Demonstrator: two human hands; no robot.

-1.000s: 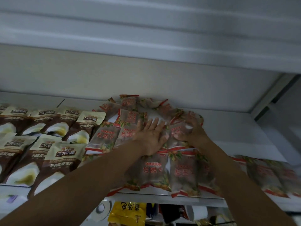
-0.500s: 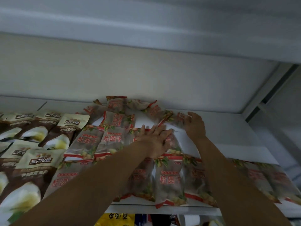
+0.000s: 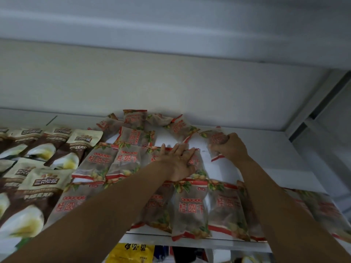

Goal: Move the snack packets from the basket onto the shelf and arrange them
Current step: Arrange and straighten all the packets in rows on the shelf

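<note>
My left hand (image 3: 178, 162) lies flat, fingers straight, pressing on the middle row of red packets (image 3: 191, 205) spread over the shelf (image 3: 269, 152). My right hand (image 3: 231, 149) grips one packet (image 3: 215, 139) toward the back, just right of that row. Brown packs (image 3: 41, 186) fill the shelf's left side.

Of the person I see only two arms and two hands. The left forearm (image 3: 106, 215) and the right forearm (image 3: 281, 215) are bare along all the length that shows, from the lower border up to the wrists. Both look long and rather slim, with a smooth and even surface. The left hand (image 3: 178, 164) is bare too; its back shows, with the knuckles faint in the dim light. The right hand (image 3: 232, 149) is bare as well, and its back and wrist show. The fingernails are too blurred to describe.
</note>
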